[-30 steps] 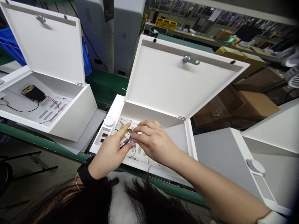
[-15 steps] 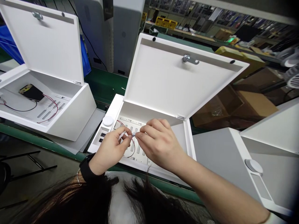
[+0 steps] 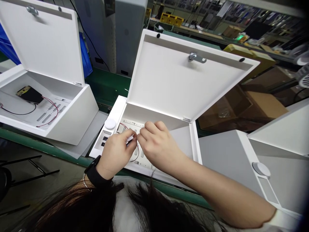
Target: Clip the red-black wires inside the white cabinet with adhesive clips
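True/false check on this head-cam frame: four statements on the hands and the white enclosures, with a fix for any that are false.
1. The left hand wears a black watch on its wrist: true.
2. The lid of the white enclosure under the hands is shut: false, it stands open.
3. The right hand grips a screwdriver: false, no tool shows; its fingers are beside a small white connector pinched by the left hand.
4. The enclosure further left holds a black module and a red wire: true.
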`<action>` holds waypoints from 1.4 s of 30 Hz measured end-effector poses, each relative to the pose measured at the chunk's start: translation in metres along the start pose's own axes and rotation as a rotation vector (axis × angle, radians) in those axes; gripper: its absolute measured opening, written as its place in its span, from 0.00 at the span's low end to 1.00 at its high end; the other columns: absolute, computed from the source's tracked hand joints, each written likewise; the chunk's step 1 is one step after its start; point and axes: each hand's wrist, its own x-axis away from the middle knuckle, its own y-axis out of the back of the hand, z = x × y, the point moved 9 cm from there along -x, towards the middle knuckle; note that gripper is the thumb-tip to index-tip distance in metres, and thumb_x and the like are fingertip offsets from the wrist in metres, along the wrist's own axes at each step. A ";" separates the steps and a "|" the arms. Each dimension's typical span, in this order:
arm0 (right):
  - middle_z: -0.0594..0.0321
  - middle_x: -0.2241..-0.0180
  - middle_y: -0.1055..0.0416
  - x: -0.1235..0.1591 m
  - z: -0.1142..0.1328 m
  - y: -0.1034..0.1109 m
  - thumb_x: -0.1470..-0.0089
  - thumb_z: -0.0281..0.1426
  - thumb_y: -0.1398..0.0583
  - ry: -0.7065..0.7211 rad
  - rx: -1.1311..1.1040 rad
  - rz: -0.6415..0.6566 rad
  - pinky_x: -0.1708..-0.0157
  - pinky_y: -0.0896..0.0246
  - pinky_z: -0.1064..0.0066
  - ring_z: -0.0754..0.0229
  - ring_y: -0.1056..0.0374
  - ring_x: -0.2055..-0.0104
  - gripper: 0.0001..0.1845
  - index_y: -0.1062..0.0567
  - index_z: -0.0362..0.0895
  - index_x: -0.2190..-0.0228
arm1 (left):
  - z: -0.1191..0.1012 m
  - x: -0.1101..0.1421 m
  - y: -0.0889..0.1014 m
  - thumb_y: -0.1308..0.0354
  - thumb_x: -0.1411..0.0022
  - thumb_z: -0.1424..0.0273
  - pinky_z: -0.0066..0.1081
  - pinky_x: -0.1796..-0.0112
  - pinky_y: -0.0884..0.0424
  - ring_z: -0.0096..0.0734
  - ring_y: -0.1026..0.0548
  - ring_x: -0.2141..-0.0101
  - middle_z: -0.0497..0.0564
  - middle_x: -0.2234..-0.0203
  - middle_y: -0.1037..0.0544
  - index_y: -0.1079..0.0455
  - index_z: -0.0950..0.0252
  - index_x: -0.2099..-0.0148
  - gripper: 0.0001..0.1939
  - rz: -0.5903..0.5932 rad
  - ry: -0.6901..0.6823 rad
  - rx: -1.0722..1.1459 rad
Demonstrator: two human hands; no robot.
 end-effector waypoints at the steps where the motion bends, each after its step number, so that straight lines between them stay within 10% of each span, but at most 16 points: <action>1: 0.54 0.76 0.34 -0.001 0.000 -0.002 0.42 0.20 0.46 -0.001 -0.001 0.011 0.68 0.58 0.61 0.54 0.44 0.66 0.15 0.26 0.41 0.76 | -0.001 -0.001 -0.001 0.49 0.36 0.67 0.29 0.73 0.49 0.26 0.40 0.78 0.44 0.80 0.35 0.32 0.62 0.64 0.07 0.004 -0.006 -0.008; 7: 0.55 0.74 0.30 0.000 -0.012 -0.001 0.41 0.23 0.45 -0.050 -0.225 0.021 0.67 0.50 0.63 0.55 0.41 0.65 0.12 0.25 0.41 0.74 | 0.020 -0.011 0.002 0.47 0.36 0.65 0.27 0.73 0.44 0.25 0.38 0.78 0.44 0.80 0.32 0.31 0.62 0.62 0.07 -0.043 0.120 0.193; 11: 0.58 0.69 0.26 0.005 -0.062 -0.022 0.42 0.30 0.42 -0.332 -0.542 -0.001 0.64 0.42 0.65 0.57 0.36 0.63 0.08 0.22 0.43 0.69 | 0.053 -0.010 0.003 0.43 0.37 0.59 0.25 0.72 0.37 0.25 0.33 0.75 0.46 0.75 0.28 0.33 0.63 0.61 0.12 -0.151 0.333 0.577; 16: 0.61 0.72 0.24 0.050 -0.123 -0.171 0.51 0.26 0.37 -0.873 -0.728 0.275 0.69 0.41 0.70 0.62 0.32 0.71 0.04 0.20 0.42 0.71 | 0.067 0.003 -0.008 0.40 0.38 0.58 0.22 0.74 0.36 0.24 0.31 0.73 0.47 0.71 0.26 0.34 0.61 0.51 0.18 -0.123 0.412 0.805; 19: 0.61 0.73 0.23 0.092 -0.115 -0.272 0.58 0.23 0.33 -1.097 -0.906 0.508 0.73 0.41 0.72 0.63 0.32 0.74 0.16 0.20 0.40 0.62 | 0.075 0.010 -0.010 0.39 0.39 0.57 0.21 0.72 0.35 0.24 0.31 0.72 0.47 0.70 0.27 0.35 0.60 0.49 0.20 -0.145 0.435 0.854; 23: 0.63 0.75 0.24 0.135 -0.093 -0.340 0.62 0.25 0.30 -1.360 -1.089 0.447 0.75 0.40 0.75 0.64 0.32 0.76 0.24 0.21 0.39 0.58 | 0.083 0.014 -0.009 0.39 0.39 0.58 0.22 0.71 0.33 0.24 0.31 0.72 0.47 0.71 0.27 0.35 0.59 0.47 0.21 -0.176 0.438 0.866; 28: 0.66 0.81 0.28 0.163 -0.067 -0.376 0.62 0.26 0.31 -1.562 -1.295 0.358 0.78 0.42 0.75 0.67 0.35 0.80 0.09 0.24 0.41 0.75 | 0.084 0.015 -0.009 0.39 0.39 0.59 0.22 0.71 0.34 0.24 0.32 0.72 0.47 0.71 0.27 0.35 0.60 0.47 0.21 -0.196 0.421 0.831; 42: 0.69 0.81 0.30 0.143 -0.066 -0.392 0.66 0.22 0.31 -1.273 -1.435 0.413 0.75 0.43 0.76 0.68 0.37 0.78 0.11 0.26 0.40 0.76 | 0.081 0.017 -0.007 0.39 0.38 0.60 0.21 0.66 0.31 0.23 0.29 0.70 0.46 0.71 0.27 0.34 0.59 0.48 0.18 -0.212 0.406 0.735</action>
